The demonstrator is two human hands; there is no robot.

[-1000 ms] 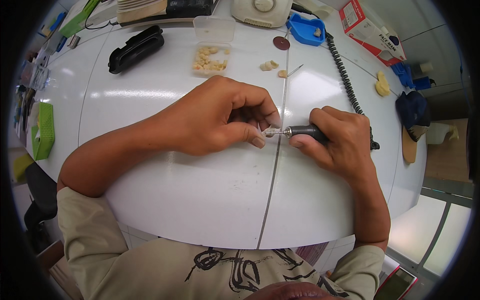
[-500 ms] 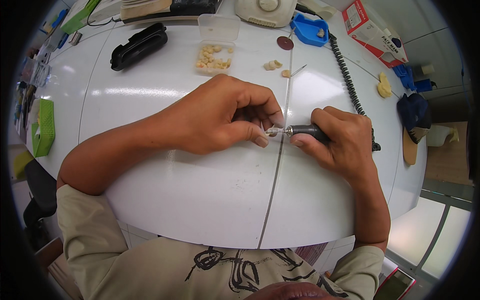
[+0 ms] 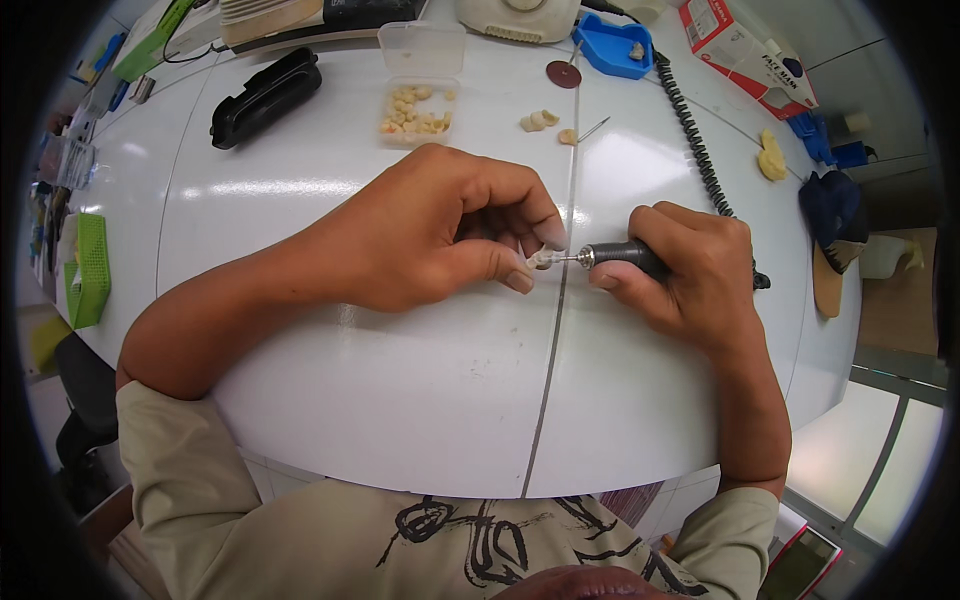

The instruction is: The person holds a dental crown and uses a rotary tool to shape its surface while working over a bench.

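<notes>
Over the middle of the white table, my left hand (image 3: pixel 430 235) pinches a small whitish tooth-shaped piece (image 3: pixel 540 260) between thumb and fingers. My fingers partly hide it. From the other side, my right hand (image 3: pixel 695 270) grips a black rotary handpiece (image 3: pixel 622 258), thumb below and fingers wrapped over it. Its thin metal bit points left, and the tip meets or nearly meets the piece; I cannot tell if they touch. Beyond my hands lie loose tooth-coloured pieces (image 3: pixel 539 121), and another one (image 3: pixel 567 136) beside a thin metal bit (image 3: pixel 594 129).
An open clear box (image 3: pixel 418 112) holds several tooth-coloured pieces. Nearby are a black case (image 3: pixel 265 97), a dark red disc (image 3: pixel 564 74) and a blue tray (image 3: pixel 615 48). A coiled black cord (image 3: pixel 696 140) runs down the right side. A green basket (image 3: pixel 91 270) stands far left.
My right hand and the handpiece have shifted slightly right, showing more of the bit between chuck and piece. My left hand keeps its pinch. The view has moved a little.
</notes>
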